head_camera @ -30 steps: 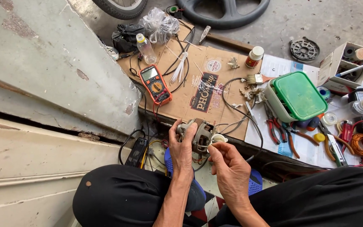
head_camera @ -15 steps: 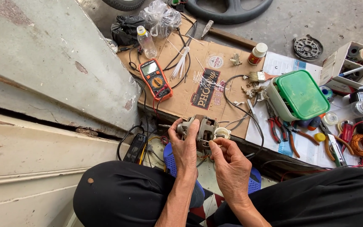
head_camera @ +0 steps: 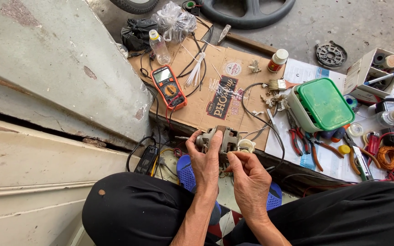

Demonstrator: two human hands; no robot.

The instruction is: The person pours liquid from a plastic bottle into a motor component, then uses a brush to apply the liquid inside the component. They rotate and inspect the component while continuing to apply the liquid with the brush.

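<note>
My left hand (head_camera: pixel 204 160) grips a small grey electric motor (head_camera: pixel 222 138) with a copper winding, held above my lap at the front edge of the cardboard sheet (head_camera: pixel 215 86). My right hand (head_camera: pixel 248 174) sits just right of it, fingertips pinched at the motor's near side beside a roll of white tape (head_camera: pixel 247 145). Whether those fingers hold a wire is too small to tell. Thin wires run from the motor up across the cardboard.
An orange multimeter (head_camera: pixel 168 86) lies on the cardboard, with a clear bottle (head_camera: pixel 159 46) behind it. To the right: a box with a green lid (head_camera: pixel 321 105), red pliers (head_camera: pixel 297 136), a paintbrush (head_camera: pixel 281 84), a copper wire coil (head_camera: pixel 391 156). A grey slab (head_camera: pixel 46 68) slopes at left.
The view has shifted slightly; both hands stay at the motor, which my left hand has turned a little and lifted closer.
</note>
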